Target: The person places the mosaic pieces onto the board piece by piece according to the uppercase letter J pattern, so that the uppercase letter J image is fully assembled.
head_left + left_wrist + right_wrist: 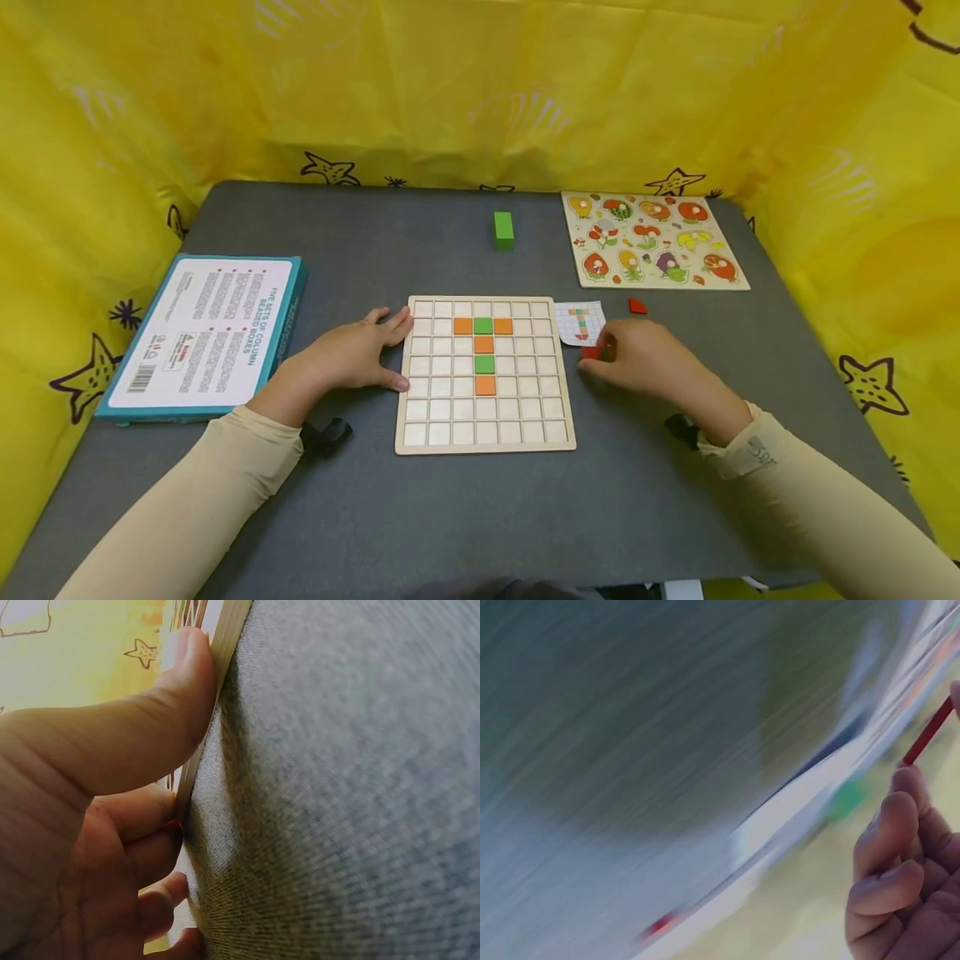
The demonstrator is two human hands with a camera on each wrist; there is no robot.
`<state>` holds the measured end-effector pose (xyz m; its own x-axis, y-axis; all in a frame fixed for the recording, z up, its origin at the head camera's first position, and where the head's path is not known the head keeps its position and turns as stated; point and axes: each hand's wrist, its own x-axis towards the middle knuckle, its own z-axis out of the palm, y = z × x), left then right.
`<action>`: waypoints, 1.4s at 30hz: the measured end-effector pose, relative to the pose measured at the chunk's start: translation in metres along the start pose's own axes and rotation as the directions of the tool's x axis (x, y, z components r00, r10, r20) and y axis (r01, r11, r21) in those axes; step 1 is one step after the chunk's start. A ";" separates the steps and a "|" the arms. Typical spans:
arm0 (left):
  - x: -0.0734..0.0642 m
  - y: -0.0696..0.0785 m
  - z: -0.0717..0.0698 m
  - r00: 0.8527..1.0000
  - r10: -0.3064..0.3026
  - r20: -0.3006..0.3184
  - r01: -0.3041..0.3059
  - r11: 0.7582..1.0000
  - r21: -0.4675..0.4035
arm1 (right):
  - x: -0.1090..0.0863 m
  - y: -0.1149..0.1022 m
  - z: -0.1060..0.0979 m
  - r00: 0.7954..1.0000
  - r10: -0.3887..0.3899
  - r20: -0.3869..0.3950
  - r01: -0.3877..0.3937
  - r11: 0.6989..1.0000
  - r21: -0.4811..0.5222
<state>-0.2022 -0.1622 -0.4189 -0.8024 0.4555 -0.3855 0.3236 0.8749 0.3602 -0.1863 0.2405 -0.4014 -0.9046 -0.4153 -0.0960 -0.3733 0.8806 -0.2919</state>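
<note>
A wooden grid board (442, 412) lies on the table with several orange and green square tiles (484, 364) set in a T shape. My left hand (352, 354) rests at the board's left edge, thumb and fingers spread and touching it; the left wrist view shows the thumb (150, 735) against that edge. Between thumb and fingers my right hand (648, 358) pinches a thin red tile (591, 353), held just right of the board. A small pattern card (573, 321) lies beside the board, partly behind that tile. Beyond the right hand lies another red piece (637, 307) with a curved side.
A green block (503, 231) stands behind the board. At the back right lies a wooden fruit puzzle (652, 242). A teal and white box (202, 333) lies on the left. Yellow patterned cloth (450, 92) encloses the dark table (360, 517) at the back and sides.
</note>
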 end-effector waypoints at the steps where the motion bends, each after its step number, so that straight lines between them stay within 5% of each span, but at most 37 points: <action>1: 0.001 0.000 0.000 1.000 -0.001 0.003 0.001 1.000 0.003 | 0.001 -0.013 0.004 0.999 -0.045 -0.011 0.045 0.999 -0.004; 7: 0.004 0.002 0.000 0.999 0.012 0.038 -0.013 0.999 0.030 | 0.007 -0.084 0.029 0.969 -0.245 0.039 0.245 0.969 -0.008; 12: 0.003 0.002 0.000 0.999 0.004 0.037 -0.005 1.000 0.030 | 0.014 -0.111 0.042 0.955 -0.288 0.072 0.292 0.956 -0.043; 21: 0.010 0.007 0.002 0.999 0.035 0.040 -0.036 0.999 0.023 | 0.013 -0.113 0.050 0.965 -0.248 0.082 0.253 0.965 -0.062; 31: 0.004 0.006 0.000 0.999 0.014 0.037 -0.015 1.000 0.015 | 0.016 -0.114 0.047 0.929 -0.365 0.059 0.368 0.929 -0.039; 42: -0.003 0.002 -0.002 1.000 0.008 0.016 -0.008 1.000 0.000 | 0.024 -0.122 0.044 0.920 -0.383 0.084 0.386 0.922 -0.029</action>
<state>-0.2000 -0.1624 -0.4155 -0.7919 0.4649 -0.3960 0.3300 0.8713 0.3632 -0.1536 0.1125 -0.4103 -0.6722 -0.7382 -0.0561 -0.6996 0.6582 -0.2782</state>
